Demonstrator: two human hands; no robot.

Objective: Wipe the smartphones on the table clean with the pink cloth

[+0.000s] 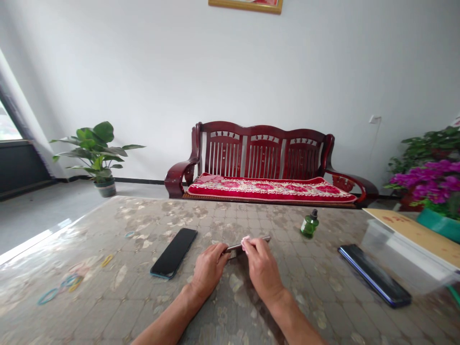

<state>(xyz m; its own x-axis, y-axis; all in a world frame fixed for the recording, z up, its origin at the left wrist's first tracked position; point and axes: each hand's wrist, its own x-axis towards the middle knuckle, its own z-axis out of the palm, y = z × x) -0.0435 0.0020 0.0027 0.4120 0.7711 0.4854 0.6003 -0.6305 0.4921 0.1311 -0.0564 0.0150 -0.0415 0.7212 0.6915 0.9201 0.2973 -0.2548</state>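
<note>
Over the middle of the table, my left hand (pixel 209 268) is closed on the left end of a slim phone (pixel 235 248), which I see nearly edge-on. My right hand (pixel 264 268) pinches a small pale pink tissue (pixel 246 243) against the phone's upper edge, and its fingers cover part of the phone. A black phone (pixel 174 252) lies face up to the left of my left hand. Beyond my right hand, a small green bottle (pixel 309 224) with a black cap stands upright. Another phone (pixel 373 274), with a blue edge, lies farther right.
Several coloured bands (pixel 68 283) lie on the left of the patterned tabletop (pixel 143 311). At the right stand a clear plastic box (pixel 391 258) and purple flowers (pixel 431 184). A wooden bench (pixel 264 153) is behind the table, with a potted plant (pixel 98 153) to its left.
</note>
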